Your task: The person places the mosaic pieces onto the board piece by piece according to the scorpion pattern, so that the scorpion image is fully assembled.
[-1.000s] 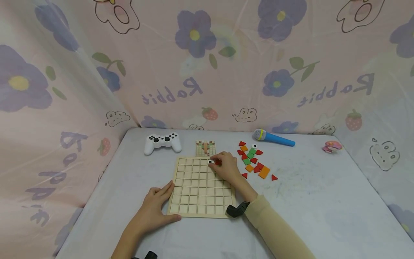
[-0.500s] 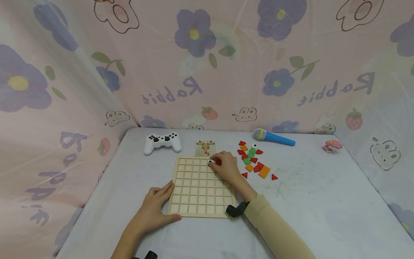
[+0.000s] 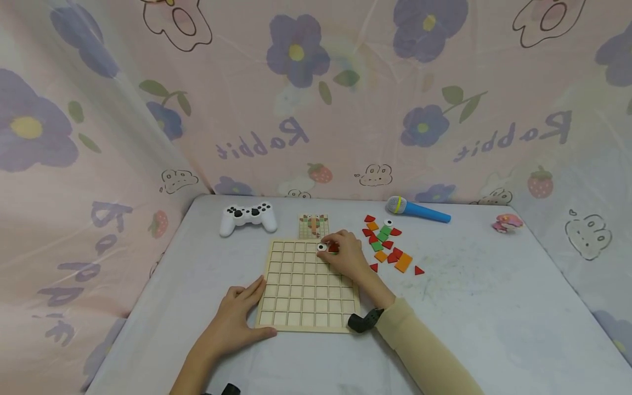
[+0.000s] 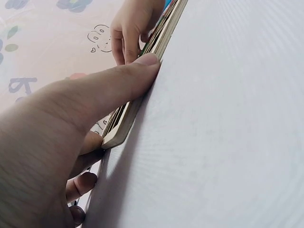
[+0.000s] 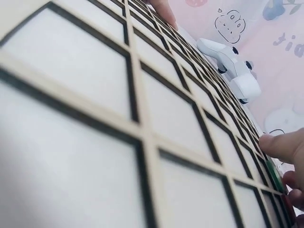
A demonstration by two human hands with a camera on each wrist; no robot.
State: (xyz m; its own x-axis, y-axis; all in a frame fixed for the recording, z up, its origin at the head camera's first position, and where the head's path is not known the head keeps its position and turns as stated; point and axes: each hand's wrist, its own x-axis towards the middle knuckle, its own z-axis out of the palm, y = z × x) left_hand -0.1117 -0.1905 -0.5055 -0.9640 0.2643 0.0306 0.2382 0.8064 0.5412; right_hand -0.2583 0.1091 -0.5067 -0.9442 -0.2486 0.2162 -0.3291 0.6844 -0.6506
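A square wooden grid board (image 3: 308, 331) lies on the table. My left hand (image 3: 232, 318) braces its near left corner, with fairly straight fingers along the left side and the thumb against the front edge. In the left wrist view that thumb (image 4: 121, 78) lies across the wooden rim. Over the far row, my right hand (image 3: 344, 255) pinches a white tile with a black eye dot (image 3: 322, 247) between thumb and index finger. A red tile (image 3: 333, 248) shows under its palm side. Part of the board's right side is hidden by the right hand and wrist.
A small pattern card (image 3: 313, 226) lies behind the board. Loose red, green and orange tiles (image 3: 403, 263) and another eye tile (image 3: 388, 223) are scattered to the right. A white game controller (image 3: 248, 218), blue toy microphone (image 3: 427, 212) and pink toy (image 3: 507, 223) stand farther back.
My right thumb and index finger have shifted slightly, and more of the eye tile shows between them. The left hand and board have not moved.
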